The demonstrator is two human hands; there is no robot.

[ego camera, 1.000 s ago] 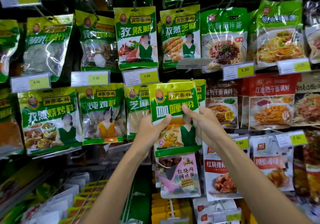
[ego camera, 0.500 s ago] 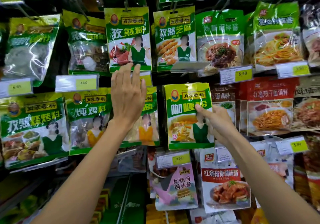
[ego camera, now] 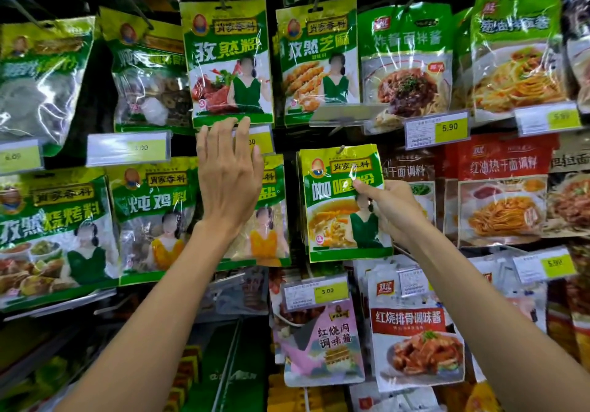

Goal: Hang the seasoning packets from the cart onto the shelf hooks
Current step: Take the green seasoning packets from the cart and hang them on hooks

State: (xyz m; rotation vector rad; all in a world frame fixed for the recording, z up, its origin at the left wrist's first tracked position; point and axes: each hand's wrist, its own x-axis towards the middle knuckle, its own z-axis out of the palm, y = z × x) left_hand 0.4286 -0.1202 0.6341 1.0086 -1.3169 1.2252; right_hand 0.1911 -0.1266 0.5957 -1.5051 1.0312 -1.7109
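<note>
Crowded shelf hooks (ego camera: 342, 149) carry green packets (ego camera: 228, 60); right hand (ego camera: 392, 207) pinches the curry packet (ego camera: 338, 217) by its edge, seemingly already hung; left hand (ego camera: 228, 181) flat, fingers straight, over a price tag (ego camera: 263, 140); next: let go, fetch another

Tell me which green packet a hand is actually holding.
The green packet picturing yellow soup, middle row: the right hand pinches its right edge. The left hand, fingers straight, grips no packet.

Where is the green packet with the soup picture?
In the head view, the curry powder packet hangs just right of centre, pinched by the right hand, above the 3.00 price tag.
</note>
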